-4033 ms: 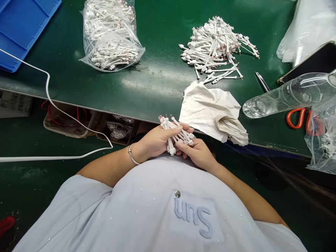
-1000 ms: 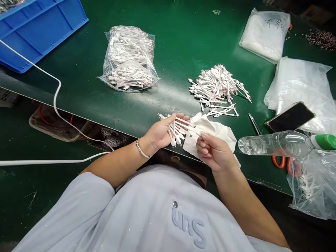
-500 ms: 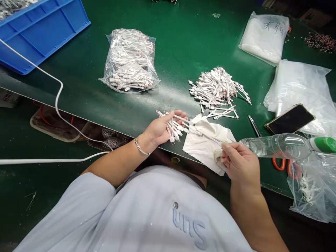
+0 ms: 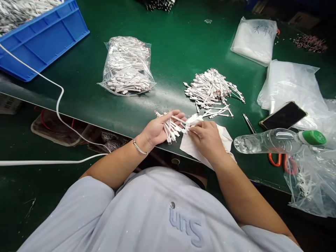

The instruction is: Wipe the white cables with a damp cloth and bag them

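A bunch of short white cables [image 4: 172, 130] lies across the palm of my left hand [image 4: 154, 133], whose thumb presses over them. Their connector ends fan out toward the right. My right hand [image 4: 207, 140] is close beside it, with thumb and forefinger pinched at the end of a white cable from the bunch; the fingertips are partly hidden. Beneath the right hand, a white cloth [image 4: 224, 138] is spread at the table's front edge. Just beyond the hands sits a loose pile of similar white cables [image 4: 210, 85].
A clear bag of cables [image 4: 127, 66] and a blue crate [image 4: 44, 42] are on the left. To the right lie a water bottle [image 4: 265, 141], phone [image 4: 285, 115], pen [image 4: 249, 123], orange-handled scissors [image 4: 275, 160] and plastic bags [image 4: 291, 82]. A white cord [image 4: 59, 101] crosses the table edge.
My right hand has moved left, from the cloth's right side to the cable ends beside my left hand. My left hand still holds the bunch. The view has shifted slightly.
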`<state>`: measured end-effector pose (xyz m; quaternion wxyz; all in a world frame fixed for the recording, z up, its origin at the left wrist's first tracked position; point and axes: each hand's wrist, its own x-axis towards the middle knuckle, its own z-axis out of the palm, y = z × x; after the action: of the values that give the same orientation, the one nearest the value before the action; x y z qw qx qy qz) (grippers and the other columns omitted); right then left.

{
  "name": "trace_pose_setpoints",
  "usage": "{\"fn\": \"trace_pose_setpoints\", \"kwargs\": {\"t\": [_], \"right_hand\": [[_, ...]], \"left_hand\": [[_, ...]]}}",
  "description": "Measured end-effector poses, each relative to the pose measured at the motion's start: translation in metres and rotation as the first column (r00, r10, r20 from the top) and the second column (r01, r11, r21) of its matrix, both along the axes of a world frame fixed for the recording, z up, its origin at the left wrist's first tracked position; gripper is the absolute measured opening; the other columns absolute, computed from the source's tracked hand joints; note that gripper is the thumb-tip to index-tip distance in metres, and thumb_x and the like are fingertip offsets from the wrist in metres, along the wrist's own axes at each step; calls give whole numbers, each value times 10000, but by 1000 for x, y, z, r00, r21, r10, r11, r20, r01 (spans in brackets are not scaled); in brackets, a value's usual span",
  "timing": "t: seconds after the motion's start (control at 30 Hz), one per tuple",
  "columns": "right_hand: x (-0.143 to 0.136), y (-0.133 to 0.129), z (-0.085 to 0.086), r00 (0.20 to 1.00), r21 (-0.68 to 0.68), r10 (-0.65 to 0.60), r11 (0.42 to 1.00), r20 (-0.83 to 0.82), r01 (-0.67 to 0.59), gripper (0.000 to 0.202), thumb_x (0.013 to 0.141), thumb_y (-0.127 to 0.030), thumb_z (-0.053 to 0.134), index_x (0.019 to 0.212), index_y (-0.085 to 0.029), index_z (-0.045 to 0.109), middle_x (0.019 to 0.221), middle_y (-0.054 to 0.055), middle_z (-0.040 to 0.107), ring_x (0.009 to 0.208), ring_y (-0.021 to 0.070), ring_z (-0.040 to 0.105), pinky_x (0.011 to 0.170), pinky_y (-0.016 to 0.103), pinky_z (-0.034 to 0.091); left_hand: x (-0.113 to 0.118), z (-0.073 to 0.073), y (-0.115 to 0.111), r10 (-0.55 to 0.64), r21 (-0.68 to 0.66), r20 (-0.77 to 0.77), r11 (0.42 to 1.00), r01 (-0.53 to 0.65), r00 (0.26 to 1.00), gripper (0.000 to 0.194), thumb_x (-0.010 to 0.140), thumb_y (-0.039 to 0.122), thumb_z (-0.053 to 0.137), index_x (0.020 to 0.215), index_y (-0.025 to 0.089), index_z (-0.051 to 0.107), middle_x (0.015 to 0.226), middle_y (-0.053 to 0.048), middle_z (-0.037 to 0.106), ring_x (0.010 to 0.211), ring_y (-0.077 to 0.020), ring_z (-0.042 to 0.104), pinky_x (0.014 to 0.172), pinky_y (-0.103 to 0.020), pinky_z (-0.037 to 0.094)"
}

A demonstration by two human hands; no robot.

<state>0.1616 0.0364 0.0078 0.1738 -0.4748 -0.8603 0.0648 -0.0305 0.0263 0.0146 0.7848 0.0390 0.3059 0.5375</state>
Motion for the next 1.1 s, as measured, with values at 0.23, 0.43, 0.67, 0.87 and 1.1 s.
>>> {"fn": "trace_pose_setpoints", "kwargs": {"t": [0.23, 0.43, 0.67, 0.87, 1.1], "right_hand": [[8, -5, 30, 916, -377, -152, 926, -371, 0, 169, 785, -388, 647, 805, -238, 722, 798, 31, 711, 745, 195, 613, 715, 329, 463], [-21, 16, 26, 890, -451, -232, 892, -392, 34, 233, 795, -389, 599, 763, -185, 707, 701, 17, 683, 651, 150, 576, 633, 274, 415], [-25, 2, 26, 935, -298, -199, 948, -295, 107, 240, 815, -414, 591, 743, -192, 647, 715, 24, 641, 665, 145, 540, 624, 268, 382], [-18, -21, 23, 911, -525, -341, 833, -234, 176, 445, 796, -591, 558, 602, -191, 568, 554, 13, 584, 514, 124, 498, 523, 261, 375], [-27, -18, 14, 786, -835, -491, 547, -374, -56, 463, 693, -622, 658, 659, -166, 585, 607, 26, 645, 501, 119, 587, 406, 198, 365]], "left_hand": [[-12, 1, -1, 45, 31, -17, 999, -44, 999, 204, 937, 138, 406, 948, 137, 609, 929, -62, 688, 901, -171, 670, 978, -395, 439], [-4, -1, -3, -68, 34, 3, 997, 68, 998, 212, 841, 6, 472, 946, 114, 621, 913, -67, 685, 853, -151, 675, 975, -356, 447], [-3, -6, -3, -52, 40, -18, 998, 53, 998, 229, 912, 109, 445, 844, 102, 663, 882, -75, 692, 809, -164, 679, 941, -376, 467], [-6, -4, -2, -56, -3, 54, 998, 56, 997, 324, 941, 198, 407, 807, 95, 683, 893, -112, 707, 923, -209, 677, 976, -388, 455], [-8, -2, -3, -79, 16, 101, 997, 78, 992, 331, 944, 218, 394, 850, 92, 686, 906, -121, 712, 937, -216, 679, 992, -392, 438]]}}
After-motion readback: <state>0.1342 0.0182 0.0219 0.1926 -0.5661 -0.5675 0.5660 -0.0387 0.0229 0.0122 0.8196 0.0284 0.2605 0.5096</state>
